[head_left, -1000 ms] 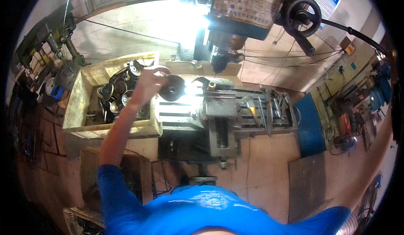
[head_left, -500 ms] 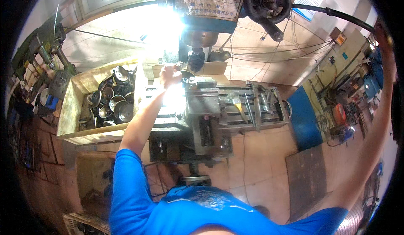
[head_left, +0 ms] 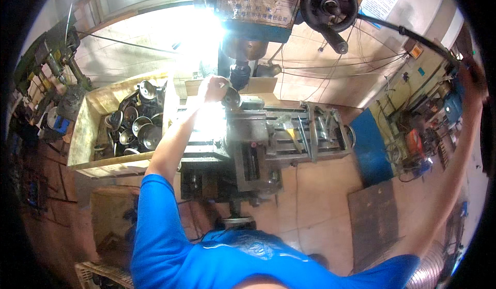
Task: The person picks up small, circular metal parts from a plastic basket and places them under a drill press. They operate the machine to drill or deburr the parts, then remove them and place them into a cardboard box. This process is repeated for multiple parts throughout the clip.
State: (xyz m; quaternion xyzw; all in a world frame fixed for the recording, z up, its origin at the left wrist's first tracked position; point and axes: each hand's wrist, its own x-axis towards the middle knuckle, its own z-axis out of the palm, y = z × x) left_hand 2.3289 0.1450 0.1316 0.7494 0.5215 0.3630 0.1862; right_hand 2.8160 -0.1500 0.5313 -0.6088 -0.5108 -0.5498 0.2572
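Note:
My left hand (head_left: 212, 89) is closed on the edge of a round, dark metal cup-shaped part (head_left: 232, 99), just below the chuck (head_left: 239, 75) of a drilling or milling machine. The part is tilted, its round face turned toward me. Beneath it lies the steel fixture on the slotted machine table (head_left: 276, 152). At the far right, my right hand (head_left: 471, 77) is wrapped round the end of a long black lever (head_left: 405, 32), which runs from the machine head (head_left: 258, 2). Its fingers are dark and small near the picture's rim.
A worn, pale bin (head_left: 82, 139) at the left holds several round metal parts (head_left: 140, 126). A brush (head_left: 293, 134) and metal rods lie on the table's right half. The black handwheel (head_left: 328, 4) juts from the head. A bright lamp (head_left: 204, 30) glares beside the spindle.
My right hand has moved down, and the lever with it. My left hand has shifted slightly right, and the metal part has tipped to show its round face.

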